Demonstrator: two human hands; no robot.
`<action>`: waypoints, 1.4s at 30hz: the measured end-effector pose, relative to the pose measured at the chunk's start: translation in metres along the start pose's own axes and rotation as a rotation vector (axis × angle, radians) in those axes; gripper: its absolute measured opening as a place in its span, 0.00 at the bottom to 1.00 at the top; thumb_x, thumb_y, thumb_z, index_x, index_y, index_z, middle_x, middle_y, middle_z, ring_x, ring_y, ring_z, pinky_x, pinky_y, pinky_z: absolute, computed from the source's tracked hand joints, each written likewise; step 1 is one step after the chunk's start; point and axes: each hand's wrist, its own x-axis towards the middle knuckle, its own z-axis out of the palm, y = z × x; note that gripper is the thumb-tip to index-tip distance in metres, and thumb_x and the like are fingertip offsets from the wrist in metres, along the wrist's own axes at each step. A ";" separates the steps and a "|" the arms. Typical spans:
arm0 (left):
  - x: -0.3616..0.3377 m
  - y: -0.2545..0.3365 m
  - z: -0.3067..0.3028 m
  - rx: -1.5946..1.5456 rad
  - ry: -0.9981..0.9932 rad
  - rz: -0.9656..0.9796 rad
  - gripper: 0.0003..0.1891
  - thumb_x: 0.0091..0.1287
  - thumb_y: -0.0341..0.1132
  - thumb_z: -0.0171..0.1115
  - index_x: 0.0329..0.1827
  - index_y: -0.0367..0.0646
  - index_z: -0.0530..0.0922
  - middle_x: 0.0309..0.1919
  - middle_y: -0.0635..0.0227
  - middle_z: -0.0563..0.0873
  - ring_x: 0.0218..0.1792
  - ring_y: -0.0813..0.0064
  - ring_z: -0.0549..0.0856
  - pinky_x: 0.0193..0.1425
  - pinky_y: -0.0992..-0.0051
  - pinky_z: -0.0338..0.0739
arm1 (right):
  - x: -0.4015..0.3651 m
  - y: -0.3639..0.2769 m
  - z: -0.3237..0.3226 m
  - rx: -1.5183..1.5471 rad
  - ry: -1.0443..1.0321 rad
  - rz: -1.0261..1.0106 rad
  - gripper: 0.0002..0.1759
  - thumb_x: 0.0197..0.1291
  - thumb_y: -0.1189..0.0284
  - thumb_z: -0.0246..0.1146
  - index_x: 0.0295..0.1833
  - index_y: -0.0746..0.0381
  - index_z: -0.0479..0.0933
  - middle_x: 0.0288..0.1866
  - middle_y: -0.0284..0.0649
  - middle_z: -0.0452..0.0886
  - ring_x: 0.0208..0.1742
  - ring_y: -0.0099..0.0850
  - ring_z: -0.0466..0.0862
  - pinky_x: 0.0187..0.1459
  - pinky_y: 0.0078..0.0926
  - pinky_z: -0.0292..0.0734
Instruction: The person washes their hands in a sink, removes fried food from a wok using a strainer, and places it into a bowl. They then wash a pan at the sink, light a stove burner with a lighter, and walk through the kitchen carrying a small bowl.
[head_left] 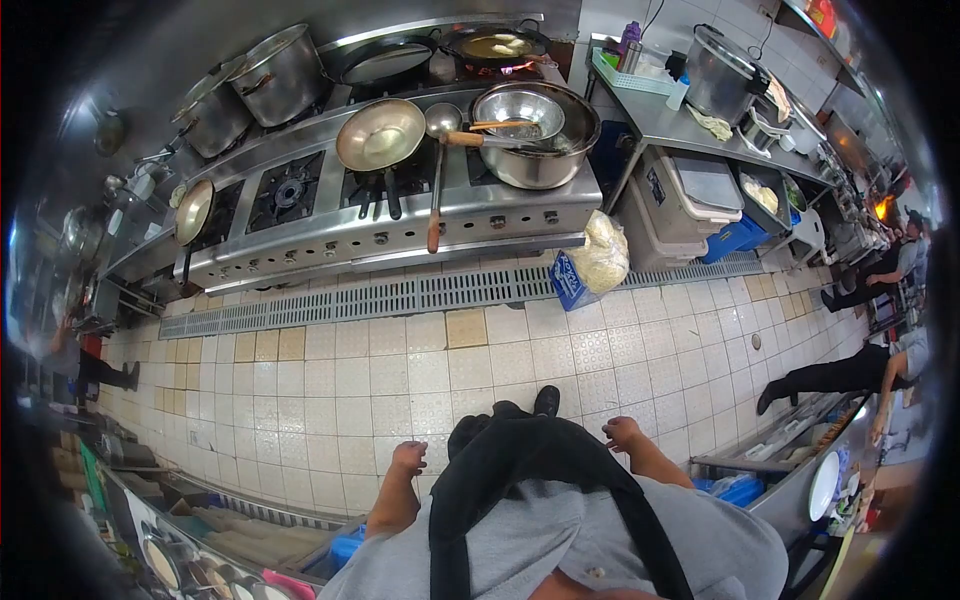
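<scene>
My left hand (409, 458) hangs over the tiled floor beside my dark apron (535, 440), its fingers loosely bent and a little apart, holding nothing. On the other side of the apron hangs my right hand (622, 433), also empty, with loosely curled fingers. Neither hand touches anything. Ahead stands a steel stove (330, 240). On it are a frying pan (380, 135), a long-handled ladle (437, 180) and a large pot (540, 170) with a metal bowl (518, 115) over it. At the back, a wok (495, 45) holds food in liquid above flames.
A floor drain grate (400, 297) runs before the stove. A blue box (573, 282) with a plastic bag (603, 255) stands on the floor. Right are a steel table (650, 120) and stacked bins (660, 215). Other people (840, 375) stand at the far right and left.
</scene>
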 end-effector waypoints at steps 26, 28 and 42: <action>0.004 0.023 0.026 0.062 0.006 0.095 0.17 0.64 0.43 0.57 0.47 0.39 0.77 0.37 0.62 0.82 0.25 0.67 0.83 0.22 0.69 0.75 | 0.054 -0.039 -0.039 -0.112 -0.061 -0.128 0.23 0.60 0.68 0.59 0.59 0.64 0.69 0.37 0.44 0.79 0.27 0.34 0.82 0.24 0.32 0.79; -0.005 0.037 0.037 0.001 0.013 0.067 0.17 0.64 0.43 0.57 0.47 0.40 0.77 0.38 0.62 0.82 0.26 0.67 0.83 0.23 0.68 0.75 | 0.065 -0.042 -0.051 -0.094 -0.077 -0.136 0.23 0.60 0.68 0.59 0.59 0.64 0.69 0.38 0.44 0.79 0.27 0.34 0.82 0.24 0.31 0.79; 0.010 0.087 0.110 -0.168 -0.015 -0.096 0.18 0.48 0.30 0.71 0.44 0.43 0.78 0.36 0.65 0.83 0.41 0.66 0.83 0.43 0.66 0.80 | 0.096 -0.051 -0.138 -0.098 -0.068 -0.092 0.22 0.57 0.68 0.59 0.58 0.61 0.70 0.39 0.43 0.78 0.29 0.35 0.83 0.28 0.35 0.80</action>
